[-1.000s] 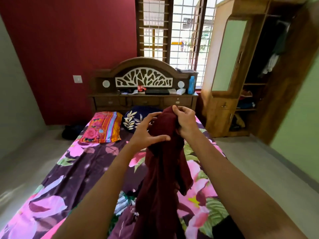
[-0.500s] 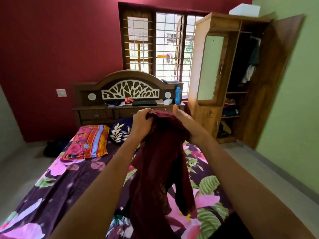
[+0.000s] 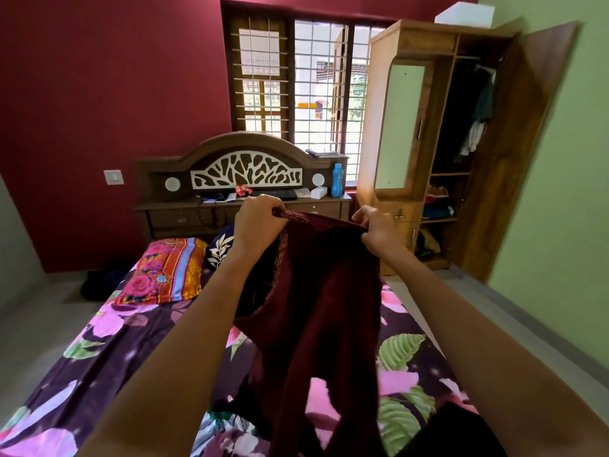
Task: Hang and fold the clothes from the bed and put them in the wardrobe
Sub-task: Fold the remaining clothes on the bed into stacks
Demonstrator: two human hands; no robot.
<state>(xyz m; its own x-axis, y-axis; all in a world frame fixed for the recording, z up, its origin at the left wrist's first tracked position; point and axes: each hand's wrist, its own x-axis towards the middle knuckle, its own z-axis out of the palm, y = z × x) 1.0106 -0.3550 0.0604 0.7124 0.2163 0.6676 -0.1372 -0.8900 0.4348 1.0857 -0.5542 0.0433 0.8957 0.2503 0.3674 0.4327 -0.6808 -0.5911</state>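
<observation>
In the head view, a dark maroon garment [image 3: 316, 308] with patterned trim along one edge is held up at the centre of the frame, above the floral bed [image 3: 108, 351], and hangs in loose folds toward the bottom edge. Its top edge is gripped by the left hand [image 3: 257, 222] and the right hand [image 3: 379, 230], whose fingers are curled into the cloth. The open wardrobe [image 3: 412, 41] is seen at the upper right.

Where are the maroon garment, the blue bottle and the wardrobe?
maroon garment [image 3: 326, 291], head view, on its hanging front panel.
blue bottle [image 3: 336, 181], head view, on its body.
wardrobe [image 3: 400, 127], head view, on its closed door.
</observation>
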